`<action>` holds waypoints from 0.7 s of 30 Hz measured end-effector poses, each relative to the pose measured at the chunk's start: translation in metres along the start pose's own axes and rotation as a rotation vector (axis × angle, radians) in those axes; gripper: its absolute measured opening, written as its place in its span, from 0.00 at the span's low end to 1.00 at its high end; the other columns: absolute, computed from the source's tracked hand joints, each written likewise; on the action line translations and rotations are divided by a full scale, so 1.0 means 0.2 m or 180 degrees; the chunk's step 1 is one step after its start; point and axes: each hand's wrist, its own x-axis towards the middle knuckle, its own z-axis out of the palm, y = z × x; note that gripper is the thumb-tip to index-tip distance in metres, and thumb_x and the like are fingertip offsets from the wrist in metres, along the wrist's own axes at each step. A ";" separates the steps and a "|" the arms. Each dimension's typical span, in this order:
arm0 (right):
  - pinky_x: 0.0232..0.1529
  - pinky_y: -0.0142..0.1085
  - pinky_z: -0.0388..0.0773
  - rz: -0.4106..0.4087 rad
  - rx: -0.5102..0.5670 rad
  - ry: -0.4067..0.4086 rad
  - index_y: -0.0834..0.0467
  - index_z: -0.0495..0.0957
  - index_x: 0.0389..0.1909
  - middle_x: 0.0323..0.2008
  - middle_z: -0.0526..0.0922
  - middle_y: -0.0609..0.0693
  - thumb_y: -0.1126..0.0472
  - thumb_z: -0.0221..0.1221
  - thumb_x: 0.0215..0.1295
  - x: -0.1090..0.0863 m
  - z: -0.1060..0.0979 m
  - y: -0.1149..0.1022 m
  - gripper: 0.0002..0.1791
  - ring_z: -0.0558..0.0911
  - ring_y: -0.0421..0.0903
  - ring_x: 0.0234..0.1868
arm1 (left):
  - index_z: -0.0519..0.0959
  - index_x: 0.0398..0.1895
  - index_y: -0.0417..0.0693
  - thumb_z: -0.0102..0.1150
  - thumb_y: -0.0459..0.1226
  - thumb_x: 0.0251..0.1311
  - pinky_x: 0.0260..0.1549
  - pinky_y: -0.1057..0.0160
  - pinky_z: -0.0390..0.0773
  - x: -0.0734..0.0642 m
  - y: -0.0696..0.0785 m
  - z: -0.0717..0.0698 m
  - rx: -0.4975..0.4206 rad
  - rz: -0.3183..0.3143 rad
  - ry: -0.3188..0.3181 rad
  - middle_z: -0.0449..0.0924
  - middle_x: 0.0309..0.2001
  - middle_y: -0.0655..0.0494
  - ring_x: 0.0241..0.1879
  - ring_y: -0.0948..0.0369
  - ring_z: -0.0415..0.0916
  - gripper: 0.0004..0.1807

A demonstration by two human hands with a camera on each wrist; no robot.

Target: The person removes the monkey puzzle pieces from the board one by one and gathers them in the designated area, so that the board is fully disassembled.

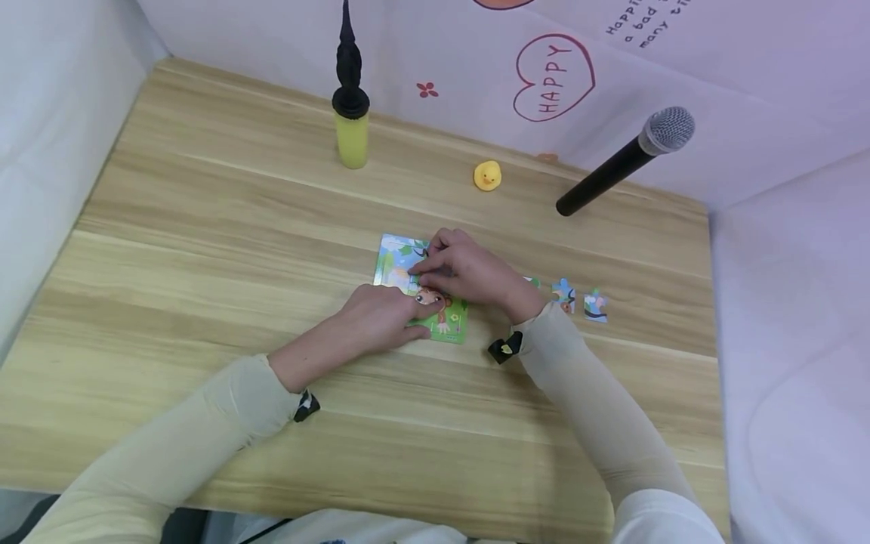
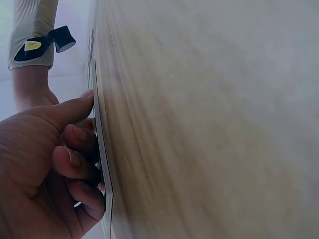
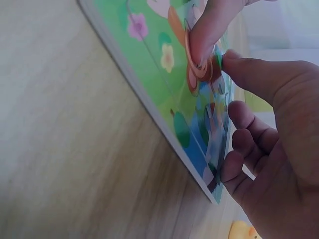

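A small jigsaw puzzle board (image 1: 458, 327) with a cartoon picture on green and blue lies flat on the table. My left hand (image 1: 377, 313) rests at its lower left, the index finger stretched across and pressing on the picture, the other fingers bent close to the surface in the left wrist view. From the right my right hand (image 1: 476, 268) reaches over the board, thumb and index finger pinching a puzzle piece (image 3: 218, 60) at its surface; the fingers hide most of it. Loose puzzle pieces (image 1: 563, 295) lie beside the right forearm, one partly hidden.
Behind the board stand a yellow-green cylinder (image 1: 352, 140) with a black top, a small yellow rubber duck (image 1: 487, 175) and a black microphone (image 1: 608, 177). White sheets (image 1: 469, 91) with drawings enclose the back of the wooden table (image 1: 224, 211).
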 end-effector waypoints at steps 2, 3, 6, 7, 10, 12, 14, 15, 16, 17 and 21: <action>0.46 0.40 0.67 -0.0030 0.0003 0.0030 0.53 0.90 0.48 0.40 0.74 0.48 0.61 0.69 0.65 0.00 0.00 0.00 0.11 0.68 0.47 0.44 | 0.70 0.73 0.73 0.58 0.59 0.69 0.16 0.57 0.69 0.00 0.01 0.00 0.0020 -0.0015 0.0006 0.68 0.12 0.60 0.16 0.61 0.64 0.30; 0.46 0.40 0.67 -0.0041 0.0004 0.0042 0.53 0.90 0.47 0.41 0.74 0.48 0.62 0.70 0.65 0.00 -0.01 -0.01 0.11 0.69 0.47 0.44 | 0.70 0.73 0.74 0.58 0.59 0.69 0.16 0.56 0.69 0.00 0.01 0.00 0.0030 -0.0021 0.0011 0.68 0.12 0.60 0.15 0.61 0.64 0.29; 0.47 0.40 0.67 -0.0080 -0.0009 0.0072 0.54 0.90 0.46 0.41 0.75 0.49 0.63 0.70 0.65 0.00 -0.01 0.00 0.10 0.69 0.47 0.45 | 0.69 0.73 0.74 0.57 0.59 0.69 0.16 0.56 0.69 0.00 0.02 -0.01 0.0052 -0.0026 0.0012 0.67 0.11 0.60 0.15 0.61 0.64 0.29; 0.47 0.40 0.67 -0.0098 -0.0006 0.0092 0.54 0.90 0.46 0.41 0.75 0.48 0.63 0.69 0.65 0.00 -0.01 0.00 0.10 0.70 0.47 0.45 | 0.69 0.73 0.74 0.57 0.59 0.69 0.16 0.56 0.69 0.00 0.02 -0.01 0.0051 -0.0027 0.0010 0.67 0.11 0.60 0.15 0.62 0.63 0.30; 0.47 0.40 0.68 -0.0190 0.0067 0.0208 0.55 0.91 0.43 0.40 0.76 0.48 0.64 0.70 0.64 0.00 -0.01 0.00 0.08 0.71 0.47 0.45 | 0.69 0.73 0.73 0.57 0.59 0.70 0.15 0.57 0.67 0.00 0.02 -0.01 0.0044 -0.0035 0.0001 0.65 0.11 0.61 0.14 0.62 0.59 0.29; 0.46 0.40 0.69 -0.0280 0.0145 0.0304 0.56 0.91 0.40 0.39 0.76 0.48 0.66 0.70 0.64 0.01 -0.02 0.00 0.06 0.72 0.47 0.45 | 0.69 0.73 0.72 0.57 0.58 0.70 0.15 0.58 0.66 0.00 0.02 -0.01 0.0030 -0.0038 0.0002 0.64 0.11 0.61 0.14 0.63 0.58 0.29; 0.46 0.40 0.70 -0.0347 0.0232 0.0376 0.57 0.91 0.38 0.38 0.76 0.49 0.67 0.70 0.63 0.01 -0.02 -0.01 0.05 0.73 0.46 0.44 | 0.70 0.73 0.72 0.57 0.58 0.70 0.14 0.59 0.65 0.00 0.03 -0.01 0.0028 -0.0043 -0.0001 0.64 0.11 0.61 0.14 0.63 0.57 0.29; 0.46 0.40 0.71 -0.0367 0.0261 0.0389 0.57 0.91 0.37 0.38 0.76 0.49 0.68 0.70 0.63 0.01 -0.03 -0.01 0.05 0.73 0.46 0.44 | 0.70 0.73 0.72 0.57 0.58 0.70 0.14 0.59 0.64 -0.01 0.03 -0.01 0.0036 -0.0041 0.0001 0.64 0.11 0.61 0.14 0.63 0.57 0.29; 0.45 0.40 0.72 -0.0373 0.0298 0.0388 0.57 0.90 0.36 0.38 0.76 0.49 0.69 0.70 0.63 0.01 -0.03 -0.01 0.04 0.73 0.46 0.44 | 0.70 0.73 0.71 0.57 0.58 0.70 0.14 0.59 0.64 -0.01 0.03 -0.01 0.0035 -0.0033 0.0003 0.64 0.11 0.61 0.14 0.64 0.57 0.29; 0.45 0.40 0.73 -0.0367 0.0321 0.0379 0.57 0.90 0.36 0.38 0.76 0.49 0.69 0.69 0.63 0.01 -0.03 -0.02 0.04 0.73 0.46 0.44 | 0.70 0.73 0.71 0.57 0.58 0.70 0.14 0.59 0.64 -0.01 0.03 -0.01 0.0046 -0.0026 0.0009 0.64 0.11 0.61 0.14 0.63 0.58 0.29; 0.45 0.40 0.73 -0.0335 0.0265 0.0311 0.58 0.88 0.35 0.39 0.76 0.48 0.69 0.68 0.65 0.00 -0.04 -0.04 0.03 0.73 0.46 0.44 | 0.71 0.73 0.71 0.57 0.58 0.70 0.14 0.58 0.66 -0.01 0.02 -0.01 0.0075 0.0006 0.0048 0.66 0.12 0.60 0.14 0.62 0.60 0.29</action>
